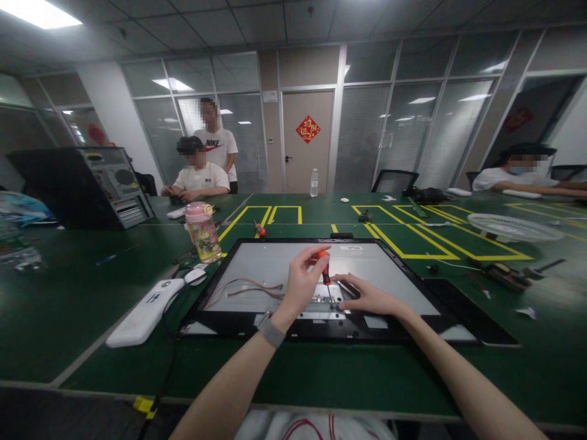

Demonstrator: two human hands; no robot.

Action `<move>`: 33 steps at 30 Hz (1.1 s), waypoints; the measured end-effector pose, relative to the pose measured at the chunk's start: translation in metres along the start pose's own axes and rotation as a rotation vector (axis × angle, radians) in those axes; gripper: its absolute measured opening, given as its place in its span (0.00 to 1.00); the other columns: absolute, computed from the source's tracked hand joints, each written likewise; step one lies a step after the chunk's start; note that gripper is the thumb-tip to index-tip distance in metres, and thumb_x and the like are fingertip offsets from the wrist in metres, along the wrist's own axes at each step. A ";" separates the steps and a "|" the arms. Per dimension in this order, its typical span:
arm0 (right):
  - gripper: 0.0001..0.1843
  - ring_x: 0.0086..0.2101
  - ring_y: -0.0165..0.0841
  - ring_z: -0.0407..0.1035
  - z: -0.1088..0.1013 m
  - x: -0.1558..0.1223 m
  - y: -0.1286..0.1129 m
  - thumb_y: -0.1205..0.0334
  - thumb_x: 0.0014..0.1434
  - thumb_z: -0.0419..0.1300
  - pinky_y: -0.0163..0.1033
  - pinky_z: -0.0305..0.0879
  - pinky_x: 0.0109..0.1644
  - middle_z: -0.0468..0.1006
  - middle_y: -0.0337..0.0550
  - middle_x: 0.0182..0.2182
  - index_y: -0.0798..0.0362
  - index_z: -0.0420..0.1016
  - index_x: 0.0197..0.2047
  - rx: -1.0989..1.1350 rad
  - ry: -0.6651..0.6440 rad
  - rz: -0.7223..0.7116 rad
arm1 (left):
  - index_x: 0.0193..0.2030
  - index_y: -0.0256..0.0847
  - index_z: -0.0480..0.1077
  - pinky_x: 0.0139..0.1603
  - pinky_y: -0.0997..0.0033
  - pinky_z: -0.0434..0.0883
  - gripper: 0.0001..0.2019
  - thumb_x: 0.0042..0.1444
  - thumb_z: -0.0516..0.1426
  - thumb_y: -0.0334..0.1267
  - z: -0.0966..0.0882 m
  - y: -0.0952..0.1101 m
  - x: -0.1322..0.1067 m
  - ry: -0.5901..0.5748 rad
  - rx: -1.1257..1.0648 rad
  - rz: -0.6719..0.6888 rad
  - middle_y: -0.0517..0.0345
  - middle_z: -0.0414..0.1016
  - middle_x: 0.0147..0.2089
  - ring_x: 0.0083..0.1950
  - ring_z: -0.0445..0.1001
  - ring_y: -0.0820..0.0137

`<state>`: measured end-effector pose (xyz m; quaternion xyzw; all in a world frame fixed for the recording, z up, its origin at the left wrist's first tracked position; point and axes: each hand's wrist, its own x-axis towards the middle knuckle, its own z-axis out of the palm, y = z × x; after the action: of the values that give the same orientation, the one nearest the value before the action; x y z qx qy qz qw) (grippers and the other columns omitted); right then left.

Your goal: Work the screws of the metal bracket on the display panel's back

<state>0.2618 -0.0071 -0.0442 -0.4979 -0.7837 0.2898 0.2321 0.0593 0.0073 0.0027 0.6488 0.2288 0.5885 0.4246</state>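
A display panel (394, 275) with a black frame lies flat on the table, its grey back facing up. My left hand (302, 281) grips a screwdriver (324, 269) by its orange and black handle. The shaft points down at a small circuit board (321, 299) near the panel's front edge. Beside the shaft, my right hand (369, 296) rests on the panel, thumb and fingers spread around the board's right end; whether it steadies a small part is hidden. Several thin wires (252, 287) run left from the board.
Left of the panel are a white power bank-like case (144, 311) and a pink-lidded bottle (202, 232). Another screwdriver (260, 230) lies behind it. A black flat piece (472, 311) lies right. A computer tower (87, 183) stands far left; other people sit or stand beyond.
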 end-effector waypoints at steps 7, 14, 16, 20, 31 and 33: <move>0.37 0.58 0.45 0.58 0.001 0.000 0.003 0.44 0.49 0.63 0.49 0.51 0.64 0.66 0.47 0.58 0.48 0.62 0.60 0.013 0.002 -0.018 | 0.45 0.39 0.75 0.48 0.71 0.67 0.14 0.62 0.50 0.39 0.002 0.005 0.000 0.023 0.000 0.031 0.52 0.74 0.42 0.44 0.72 0.69; 0.37 0.59 0.44 0.58 0.000 -0.001 0.003 0.44 0.49 0.63 0.48 0.50 0.64 0.66 0.47 0.57 0.49 0.62 0.60 0.018 -0.001 -0.034 | 0.38 0.39 0.76 0.39 0.74 0.68 0.08 0.54 0.58 0.39 0.001 0.002 0.002 0.029 0.026 0.015 0.55 0.73 0.38 0.38 0.72 0.71; 0.37 0.58 0.44 0.58 0.000 -0.001 0.002 0.45 0.50 0.63 0.48 0.50 0.64 0.67 0.47 0.57 0.49 0.62 0.60 0.019 -0.001 -0.039 | 0.39 0.40 0.76 0.41 0.73 0.68 0.09 0.56 0.57 0.39 0.000 0.001 0.002 0.042 0.048 0.034 0.54 0.73 0.39 0.40 0.72 0.70; 0.36 0.58 0.43 0.59 0.000 -0.001 0.003 0.45 0.50 0.64 0.48 0.52 0.64 0.66 0.46 0.58 0.47 0.63 0.59 0.033 -0.003 -0.035 | 0.48 0.40 0.74 0.51 0.66 0.68 0.14 0.61 0.50 0.38 0.000 0.001 0.002 -0.025 -0.097 -0.028 0.50 0.76 0.46 0.47 0.73 0.67; 0.36 0.60 0.45 0.56 -0.001 -0.002 0.000 0.45 0.50 0.63 0.51 0.49 0.65 0.64 0.46 0.59 0.47 0.63 0.60 0.021 -0.008 -0.003 | 0.47 0.37 0.75 0.48 0.67 0.70 0.14 0.56 0.56 0.40 0.001 0.003 0.003 0.020 -0.045 -0.030 0.52 0.78 0.39 0.44 0.75 0.67; 0.36 0.60 0.46 0.56 -0.001 -0.002 0.000 0.45 0.49 0.63 0.50 0.49 0.65 0.64 0.46 0.59 0.48 0.63 0.60 0.021 -0.008 0.005 | 0.48 0.37 0.74 0.52 0.65 0.68 0.15 0.58 0.54 0.40 0.001 0.005 0.002 -0.017 -0.093 -0.053 0.52 0.78 0.39 0.45 0.75 0.67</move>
<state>0.2631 -0.0086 -0.0440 -0.4964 -0.7802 0.3007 0.2334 0.0599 0.0062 0.0083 0.6269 0.2146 0.5817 0.4717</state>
